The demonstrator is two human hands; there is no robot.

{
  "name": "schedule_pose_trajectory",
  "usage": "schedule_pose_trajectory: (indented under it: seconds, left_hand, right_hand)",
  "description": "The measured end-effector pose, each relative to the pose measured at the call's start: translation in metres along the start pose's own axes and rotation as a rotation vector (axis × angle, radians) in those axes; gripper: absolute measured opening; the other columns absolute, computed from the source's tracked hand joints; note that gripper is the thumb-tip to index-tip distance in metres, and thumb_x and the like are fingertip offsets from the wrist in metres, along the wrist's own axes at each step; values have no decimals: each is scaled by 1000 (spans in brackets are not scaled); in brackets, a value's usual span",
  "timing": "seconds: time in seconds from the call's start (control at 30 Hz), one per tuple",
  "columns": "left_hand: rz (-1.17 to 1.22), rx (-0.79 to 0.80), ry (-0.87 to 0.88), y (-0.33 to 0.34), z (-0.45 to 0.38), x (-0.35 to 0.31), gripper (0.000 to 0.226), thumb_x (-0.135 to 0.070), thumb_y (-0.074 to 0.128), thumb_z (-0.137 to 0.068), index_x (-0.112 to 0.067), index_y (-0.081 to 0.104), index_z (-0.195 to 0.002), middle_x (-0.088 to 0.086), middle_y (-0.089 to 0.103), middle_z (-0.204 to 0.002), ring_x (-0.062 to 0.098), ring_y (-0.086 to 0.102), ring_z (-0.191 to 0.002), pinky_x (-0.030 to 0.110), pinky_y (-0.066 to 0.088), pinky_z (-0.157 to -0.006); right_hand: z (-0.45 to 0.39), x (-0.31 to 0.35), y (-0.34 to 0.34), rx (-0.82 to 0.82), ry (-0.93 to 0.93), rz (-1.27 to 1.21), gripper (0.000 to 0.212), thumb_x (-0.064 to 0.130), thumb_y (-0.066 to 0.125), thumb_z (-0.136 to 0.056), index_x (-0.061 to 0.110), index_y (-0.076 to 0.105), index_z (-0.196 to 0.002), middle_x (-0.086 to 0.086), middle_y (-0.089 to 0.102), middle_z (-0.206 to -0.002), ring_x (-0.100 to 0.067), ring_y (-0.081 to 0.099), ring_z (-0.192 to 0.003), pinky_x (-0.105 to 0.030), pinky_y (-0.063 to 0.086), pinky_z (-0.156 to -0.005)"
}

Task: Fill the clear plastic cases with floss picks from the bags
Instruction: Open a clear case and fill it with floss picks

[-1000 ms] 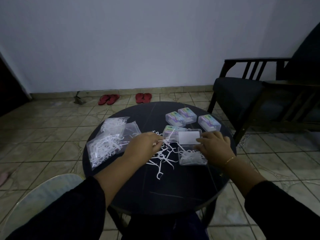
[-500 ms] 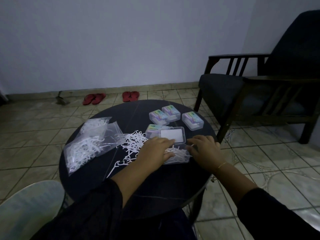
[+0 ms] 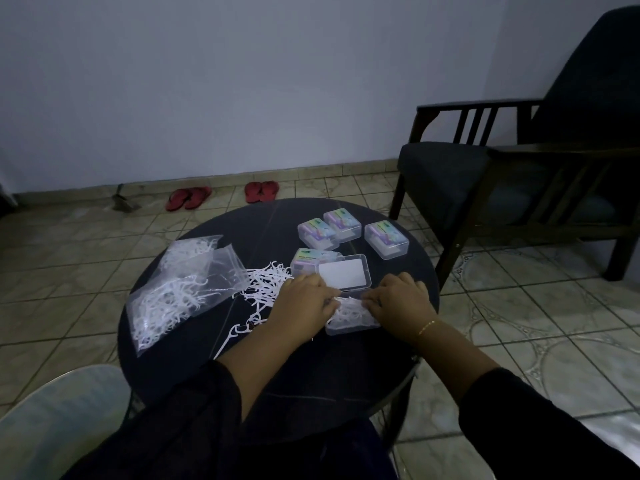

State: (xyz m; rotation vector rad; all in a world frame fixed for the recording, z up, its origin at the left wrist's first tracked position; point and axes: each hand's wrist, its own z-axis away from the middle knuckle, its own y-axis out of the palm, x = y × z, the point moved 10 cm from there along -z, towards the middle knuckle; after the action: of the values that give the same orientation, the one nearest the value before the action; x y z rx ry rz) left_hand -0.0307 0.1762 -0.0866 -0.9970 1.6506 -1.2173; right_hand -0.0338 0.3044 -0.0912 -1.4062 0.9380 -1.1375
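An open clear plastic case (image 3: 349, 323) lies near the front right of the round black table (image 3: 298, 382), its lid (image 3: 343, 277) folded back. White floss picks fill its tray. My left hand (image 3: 304, 304) sits at the tray's left edge, its curled fingers pinching floss picks over it. On the tray's right edge my right hand (image 3: 398, 301) holds the case with bent fingers. A loose heap of floss picks (image 3: 265, 284) lies just left of my left hand. Two clear bags of picks (image 3: 180, 292) lie at the table's left.
Closed filled cases stand behind the open one: one (image 3: 310, 259) touching its lid, three more (image 3: 386, 239) further back. A dark wooden armchair (image 3: 502, 174) stands to the right. Red sandals (image 3: 261, 190) lie on the tiled floor by the wall. A pale chair back (image 3: 59, 420) is at lower left.
My left hand has carried picks from the loose heap rightwards to the open case and now sits at its left edge. The right hand has stayed on the case. The view has shifted.
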Motion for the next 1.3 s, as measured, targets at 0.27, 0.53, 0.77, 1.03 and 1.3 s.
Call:
schedule_pose_trajectory:
  seconds: [0.27, 0.53, 0.77, 1.03, 1.3]
  left_hand:
    - [362, -120, -76, -8, 13, 14, 50, -38, 65, -87, -24, 54, -133, -3, 58, -120, 13, 53, -109, 22, 35, -90]
    - [16, 34, -203, 6, 39, 37, 90, -87, 29, -68, -35, 40, -140, -10, 45, -141, 13, 34, -131, 35, 19, -103]
    - [32, 10, -125, 6, 36, 20, 58, -61, 43, -90, -31, 46, -139, -7, 50, -117, 12, 40, -116, 29, 23, -97]
    - [-2, -27, 6, 8, 37, 9, 67, -61, 23, -87, -23, 47, -136, -4, 50, -113, 17, 42, -111, 30, 32, -92]
    - [141, -156, -18, 0, 47, 17, 50, -40, 63, -85, -25, 52, -131, -6, 57, -115, 16, 51, -109, 30, 36, -93]
  right_hand:
    - [-4, -10, 3, 45, 57, -229, 30, 30, 50, -96, 23, 60, -123, -2, 58, -118, -18, 56, -105, -34, 45, -95]
    - [4, -21, 11, 122, 123, -374, 33, 34, 62, -87, 30, 63, -119, 3, 59, -117, -14, 57, -102, -37, 47, -96]
    - [4, -3, -2, 43, 24, -376, 28, 19, 54, -94, 17, 64, -120, -1, 61, -114, -13, 54, -98, -27, 43, -91]
    - [1, 16, 10, 31, -42, -96, 34, 29, 45, -98, 36, 53, -130, 8, 51, -134, -17, 36, -120, -34, 32, -96]
    - [9, 4, 10, -117, 8, -258, 29, 30, 51, -95, 30, 62, -121, 6, 45, -132, -14, 40, -120, -33, 36, -101]
